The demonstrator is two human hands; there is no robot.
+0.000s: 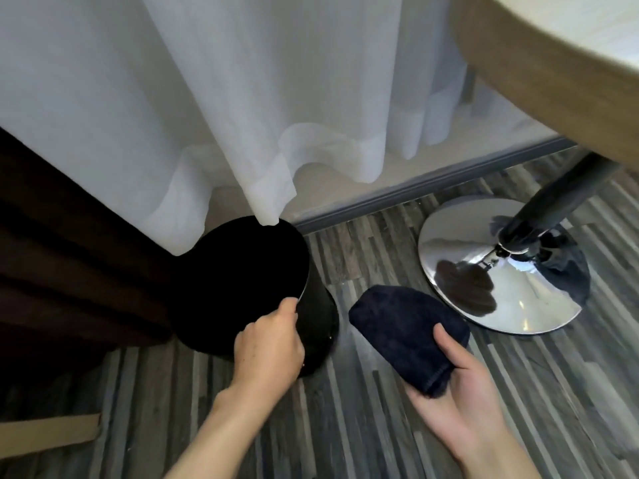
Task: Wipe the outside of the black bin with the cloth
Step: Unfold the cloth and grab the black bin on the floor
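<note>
The black bin (242, 271) stands on the striped floor below the white curtain, its round mouth open toward me and its glossy side showing at the right. My left hand (268, 344) grips the bin's near rim, fingers over the edge. My right hand (460, 392) holds a folded dark navy cloth (408, 330) just right of the bin, a small gap apart from its side. The bin's left and far sides are hidden in shadow.
A white sheer curtain (242, 98) hangs over the bin's far rim. A dark brown drape (69, 254) lies at the left. A chrome table base (484, 271) with a black post stands at the right, under a wooden tabletop (553, 63).
</note>
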